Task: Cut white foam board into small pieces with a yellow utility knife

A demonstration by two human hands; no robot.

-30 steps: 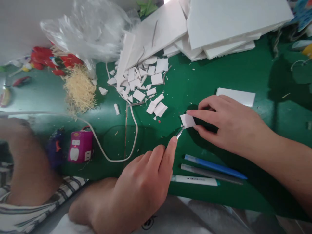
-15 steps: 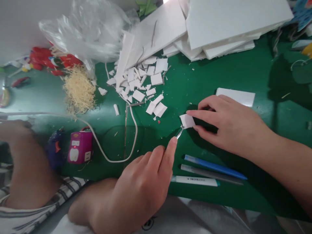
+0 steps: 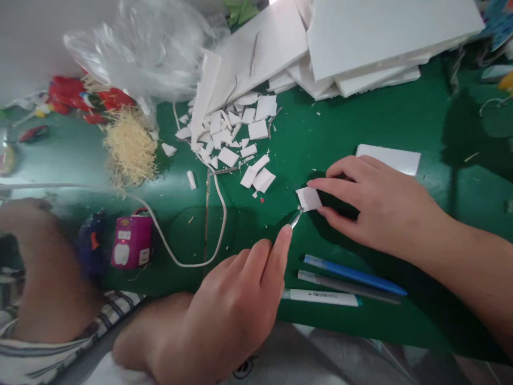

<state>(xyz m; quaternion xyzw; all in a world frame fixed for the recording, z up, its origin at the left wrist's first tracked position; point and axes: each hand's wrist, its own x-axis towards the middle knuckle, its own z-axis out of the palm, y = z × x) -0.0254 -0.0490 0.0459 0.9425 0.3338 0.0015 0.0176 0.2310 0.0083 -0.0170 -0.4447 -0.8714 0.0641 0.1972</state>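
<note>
From the lower left reaches my left hand (image 3: 240,299), closed around a craft knife (image 3: 296,218) with its index finger stretched along the top. Only the thin metal tip shows; the handle is hidden in the fist. That tip touches the lower left corner of a small square white foam piece (image 3: 309,199), which lies on the green table (image 3: 340,123). Coming in from the right, my right hand (image 3: 372,203) pinches the piece's right side between index finger and thumb. Behind the right hand's knuckles lies a white foam strip (image 3: 390,159), partly covered.
A blue pen-like stick (image 3: 355,275), a grey stick (image 3: 348,286) and a white marker (image 3: 323,297) lie near the front edge. Foam scraps (image 3: 228,156), stacked foam boards (image 3: 385,37), a clear plastic bag (image 3: 152,48), a white cable (image 3: 223,214) and a magenta box (image 3: 132,241) stand around. Another person's arm (image 3: 44,267) is at left.
</note>
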